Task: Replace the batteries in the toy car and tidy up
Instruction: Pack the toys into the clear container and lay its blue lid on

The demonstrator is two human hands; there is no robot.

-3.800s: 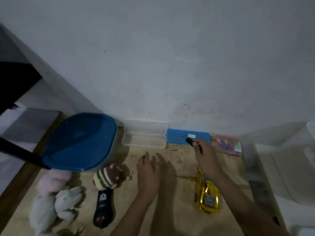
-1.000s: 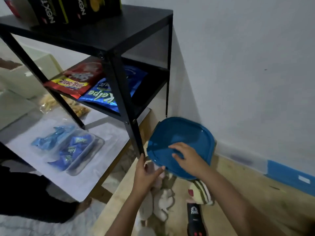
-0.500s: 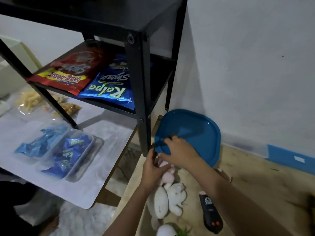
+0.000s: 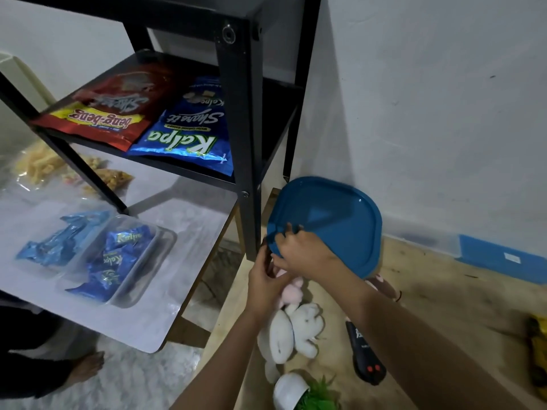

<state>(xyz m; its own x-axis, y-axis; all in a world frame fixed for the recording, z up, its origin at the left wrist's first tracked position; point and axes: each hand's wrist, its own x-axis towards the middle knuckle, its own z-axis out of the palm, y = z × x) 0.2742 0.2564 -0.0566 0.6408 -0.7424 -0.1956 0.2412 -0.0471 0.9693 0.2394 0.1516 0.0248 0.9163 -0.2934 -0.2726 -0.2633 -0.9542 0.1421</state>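
A container with a blue lid (image 4: 334, 220) stands on the wooden tabletop (image 4: 438, 294) by the wall. My right hand (image 4: 299, 250) lies on the lid's near left corner, fingers hooked over its edge. My left hand (image 4: 263, 279) presses against the same corner from below and the side, fingers curled on the container's rim. The yellow toy car (image 4: 537, 350) shows only partly at the right edge. A black remote control (image 4: 365, 359) lies under my right forearm.
A pink plush (image 4: 291, 292) and a white plush (image 4: 291, 329) lie below my hands, with a white pot of green plant (image 4: 291, 392) nearer. A black metal shelf (image 4: 239, 113) with snack bags stands left. A blue box (image 4: 503, 258) lies along the wall.
My right hand slid from the lid's top to its near left corner and hooked over the edge. My left hand came up to the same corner. The view turned left from the car.
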